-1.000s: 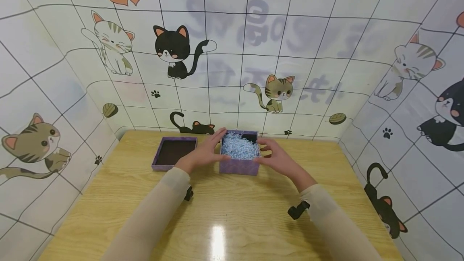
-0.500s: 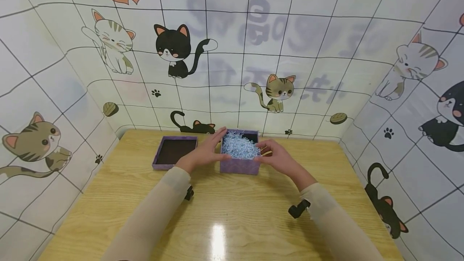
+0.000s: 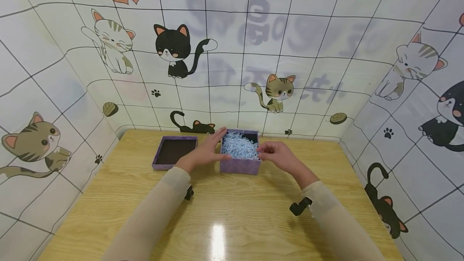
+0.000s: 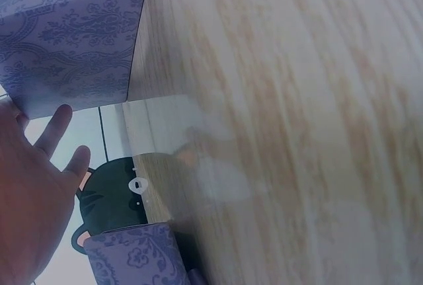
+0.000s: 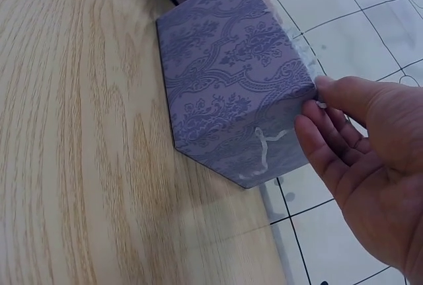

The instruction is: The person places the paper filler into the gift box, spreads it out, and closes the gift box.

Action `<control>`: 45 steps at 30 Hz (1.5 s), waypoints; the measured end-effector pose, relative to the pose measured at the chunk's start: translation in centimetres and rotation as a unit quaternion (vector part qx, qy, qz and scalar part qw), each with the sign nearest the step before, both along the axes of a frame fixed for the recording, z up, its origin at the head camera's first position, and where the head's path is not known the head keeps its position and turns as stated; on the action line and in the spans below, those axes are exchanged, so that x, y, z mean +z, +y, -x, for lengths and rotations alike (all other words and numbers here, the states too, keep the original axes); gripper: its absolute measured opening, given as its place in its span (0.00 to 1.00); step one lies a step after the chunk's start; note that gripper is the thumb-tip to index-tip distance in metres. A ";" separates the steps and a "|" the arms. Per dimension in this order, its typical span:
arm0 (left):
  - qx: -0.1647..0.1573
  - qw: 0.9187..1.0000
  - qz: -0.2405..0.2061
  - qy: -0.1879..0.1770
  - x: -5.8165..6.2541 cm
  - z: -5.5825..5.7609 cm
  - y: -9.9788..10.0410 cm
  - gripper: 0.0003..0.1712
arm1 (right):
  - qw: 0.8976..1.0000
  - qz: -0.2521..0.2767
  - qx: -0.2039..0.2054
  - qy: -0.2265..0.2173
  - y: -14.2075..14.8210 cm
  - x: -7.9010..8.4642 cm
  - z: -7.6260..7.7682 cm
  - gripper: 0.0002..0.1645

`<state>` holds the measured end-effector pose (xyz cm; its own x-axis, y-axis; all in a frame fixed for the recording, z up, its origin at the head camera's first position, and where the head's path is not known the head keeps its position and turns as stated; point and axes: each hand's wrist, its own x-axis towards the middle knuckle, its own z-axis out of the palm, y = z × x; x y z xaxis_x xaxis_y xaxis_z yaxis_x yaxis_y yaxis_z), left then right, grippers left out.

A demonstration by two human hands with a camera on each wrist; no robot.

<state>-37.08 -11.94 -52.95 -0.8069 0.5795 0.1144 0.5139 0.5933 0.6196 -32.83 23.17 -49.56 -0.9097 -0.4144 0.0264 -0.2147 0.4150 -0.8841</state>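
A purple patterned box stands near the back of the table, filled with pale blue shredded paper; its dark inside shows at the back right corner. My left hand rests along the box's left side, fingers straight toward the back corner and thumb at the front rim. At the front right corner of the rim, my right hand brings thumb and fingertips together on a bit of shredded paper. In the right wrist view, a loose pale strand of paper hangs on the box's side, just below those fingertips.
The box's purple lid lies to the left, dark inside facing up. Behind the wooden table hangs a white sheet with printed cats and grid lines, which also covers both sides.
My right hand's fingers have drawn in from a spread hold at the box's right side to a pinch at the front corner. The left hand and the box stay in place.
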 end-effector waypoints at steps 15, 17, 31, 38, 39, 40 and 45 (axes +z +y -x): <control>-0.004 1.000 -0.008 -0.002 0.1 -0.1 -0.1 0.69 | 0.999 0.006 -0.028 0.019 -0.8 1.4 0.1 0.08; -0.005 1.000 -0.009 -0.003 0.1 -0.1 -0.1 0.69 | 0.999 0.004 -0.026 0.029 -1.2 1.8 0.1 0.09; 0.000 1.000 -0.005 -0.007 0.0 0.2 0.0 0.69 | 0.998 0.029 0.018 0.055 -5.1 4.9 1.3 0.16; 0.002 1.000 -0.008 -0.008 0.1 0.0 0.0 0.69 | 0.998 0.035 0.027 0.041 -6.4 4.3 2.2 0.16; 0.002 1.000 -0.006 -0.007 0.1 0.0 0.0 0.69 | 0.999 0.029 0.026 0.037 -6.5 4.0 2.3 0.16; 0.001 1.000 -0.006 -0.007 0.1 0.0 0.1 0.69 | 0.999 0.023 0.025 0.034 -6.5 3.8 2.4 0.16; -0.001 1.000 -0.009 -0.008 0.1 0.1 0.1 0.69 | 0.997 -0.033 0.034 0.053 -6.9 2.5 2.9 0.12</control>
